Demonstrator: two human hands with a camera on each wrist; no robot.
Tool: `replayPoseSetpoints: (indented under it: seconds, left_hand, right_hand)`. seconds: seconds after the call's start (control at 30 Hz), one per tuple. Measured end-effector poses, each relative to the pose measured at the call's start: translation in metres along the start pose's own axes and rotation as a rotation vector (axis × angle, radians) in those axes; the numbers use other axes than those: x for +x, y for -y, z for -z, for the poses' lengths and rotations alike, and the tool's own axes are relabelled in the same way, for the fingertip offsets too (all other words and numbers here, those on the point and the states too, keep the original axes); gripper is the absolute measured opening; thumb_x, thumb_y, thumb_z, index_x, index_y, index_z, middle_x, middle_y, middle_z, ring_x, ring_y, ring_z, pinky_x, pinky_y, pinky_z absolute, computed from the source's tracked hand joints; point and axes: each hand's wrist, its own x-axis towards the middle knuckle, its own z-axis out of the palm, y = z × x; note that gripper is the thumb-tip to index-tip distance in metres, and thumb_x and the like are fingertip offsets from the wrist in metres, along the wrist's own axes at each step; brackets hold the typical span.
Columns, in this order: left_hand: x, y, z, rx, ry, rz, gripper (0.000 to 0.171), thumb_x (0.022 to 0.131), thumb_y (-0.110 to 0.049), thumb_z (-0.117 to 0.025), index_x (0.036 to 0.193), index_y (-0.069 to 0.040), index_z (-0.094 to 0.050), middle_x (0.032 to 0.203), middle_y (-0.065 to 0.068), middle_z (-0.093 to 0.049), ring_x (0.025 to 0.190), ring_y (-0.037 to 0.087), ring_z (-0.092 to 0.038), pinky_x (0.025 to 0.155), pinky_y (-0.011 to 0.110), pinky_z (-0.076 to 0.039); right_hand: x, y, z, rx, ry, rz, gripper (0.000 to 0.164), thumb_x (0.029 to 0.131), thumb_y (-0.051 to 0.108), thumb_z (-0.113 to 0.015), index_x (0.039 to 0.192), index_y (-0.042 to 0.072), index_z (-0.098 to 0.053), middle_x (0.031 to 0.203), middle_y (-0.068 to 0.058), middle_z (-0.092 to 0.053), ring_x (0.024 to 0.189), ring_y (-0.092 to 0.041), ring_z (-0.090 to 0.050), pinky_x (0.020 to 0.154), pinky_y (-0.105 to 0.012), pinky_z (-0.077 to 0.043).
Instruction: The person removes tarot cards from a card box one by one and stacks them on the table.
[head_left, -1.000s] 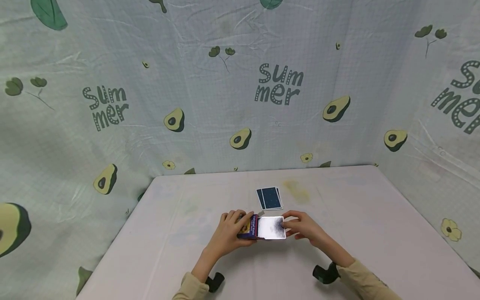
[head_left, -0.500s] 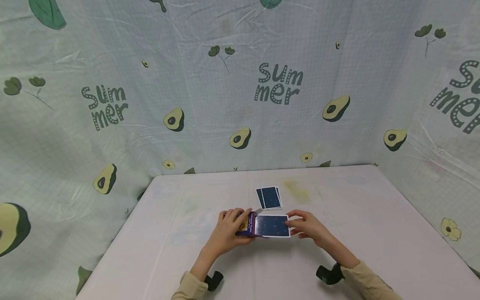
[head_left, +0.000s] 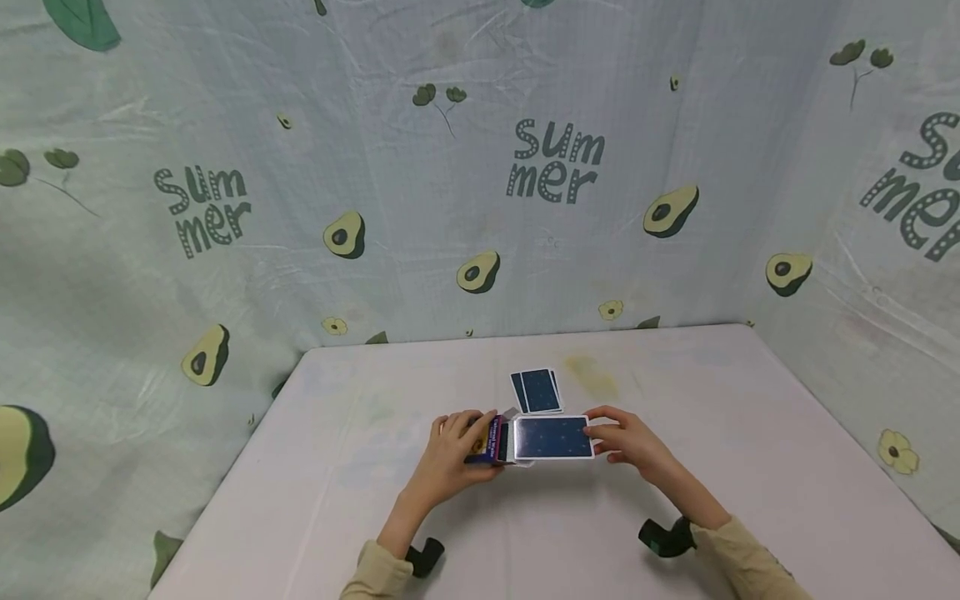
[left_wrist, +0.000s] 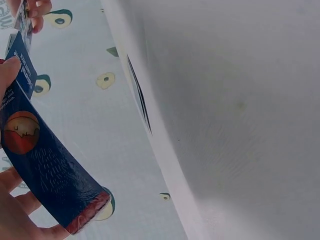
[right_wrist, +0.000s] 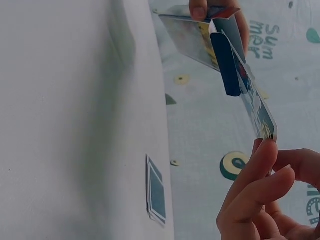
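Note:
My left hand (head_left: 447,454) grips a purple-and-blue card box (head_left: 493,439) above the table, its mouth facing right. In the left wrist view the box's dark blue side (left_wrist: 55,175) carries a round orange face print. My right hand (head_left: 633,446) pinches the right end of a card (head_left: 555,437) with a blue, white-bordered back. The card's left end is at the box mouth; whether it is still inside I cannot tell. In the right wrist view the card (right_wrist: 261,115) shows a printed face, and a blue flap (right_wrist: 227,62) hangs from the box.
Behind the hands, several blue-backed cards (head_left: 542,390) lie overlapping on the white-covered table (head_left: 375,417). A yellowish stain (head_left: 592,377) marks the cloth to their right. Avocado-printed sheeting (head_left: 420,208) hangs around the table's back and sides.
My right hand has moved right, drawing the card farther out from the box. The card's back has turned from a bright glare to plain blue. My left hand and the box have shifted slightly left.

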Motion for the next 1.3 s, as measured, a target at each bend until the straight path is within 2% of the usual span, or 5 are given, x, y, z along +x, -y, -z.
replayPoseSetpoints:
  seconds: [0.47, 0.57, 0.83, 1.1, 1.3]
  left_hand:
    - [0.004, -0.002, -0.003, -0.011, 0.015, 0.015, 0.076, 0.065, -0.042, -0.077, 0.130, -0.019, -0.046, 0.114, 0.003, -0.052, 0.104, 0.021, -0.050, 0.089, 0.047, -0.035]
    - [0.005, -0.002, -0.004, -0.016, 0.020, 0.016, 0.075, 0.065, -0.042, -0.077, 0.130, -0.018, -0.047, 0.114, 0.004, -0.052, 0.104, 0.021, -0.051, 0.089, 0.046, -0.035]
    - [0.005, -0.004, -0.006, -0.019, 0.007, 0.012, 0.074, 0.065, -0.042, -0.076, 0.129, -0.019, -0.047, 0.114, 0.004, -0.053, 0.104, 0.021, -0.051, 0.088, 0.046, -0.036]
    - [0.001, -0.004, -0.001, -0.021, 0.002, 0.038, 0.073, 0.065, -0.042, -0.076, 0.128, -0.019, -0.048, 0.113, 0.004, -0.054, 0.103, 0.022, -0.051, 0.088, 0.047, -0.037]
    - [0.002, -0.010, -0.004, -0.038, 0.007, 0.030, 0.074, 0.064, -0.041, -0.077, 0.128, -0.018, -0.049, 0.113, 0.005, -0.054, 0.104, 0.022, -0.051, 0.087, 0.048, -0.037]
  right_hand:
    - [0.023, 0.002, 0.013, 0.123, -0.056, -0.053, 0.049, 0.088, 0.024, -0.053, 0.131, 0.006, -0.040, 0.119, -0.019, -0.053, 0.075, -0.010, -0.061, 0.062, -0.021, -0.044]
    - [0.034, 0.001, 0.011, 0.173, -0.074, -0.042, 0.049, 0.088, 0.020, -0.053, 0.131, 0.003, -0.037, 0.114, -0.019, -0.056, 0.075, -0.011, -0.064, 0.061, -0.019, -0.045]
    - [0.074, -0.003, -0.012, 0.292, -0.140, -0.039, 0.054, 0.082, 0.005, -0.056, 0.129, -0.005, -0.033, 0.075, -0.002, -0.063, 0.061, -0.005, -0.060, 0.056, -0.018, -0.046]
    - [0.104, 0.001, -0.043, 0.306, -0.193, -0.030, 0.055, 0.078, -0.001, -0.057, 0.128, -0.004, -0.036, 0.081, -0.012, -0.059, 0.055, -0.005, -0.057, 0.052, -0.017, -0.046]
    - [0.108, 0.001, -0.049, 0.260, -0.279, -0.074, 0.051, 0.075, -0.003, -0.062, 0.122, -0.004, -0.041, 0.081, -0.016, -0.058, 0.050, -0.007, -0.055, 0.048, -0.017, -0.045]
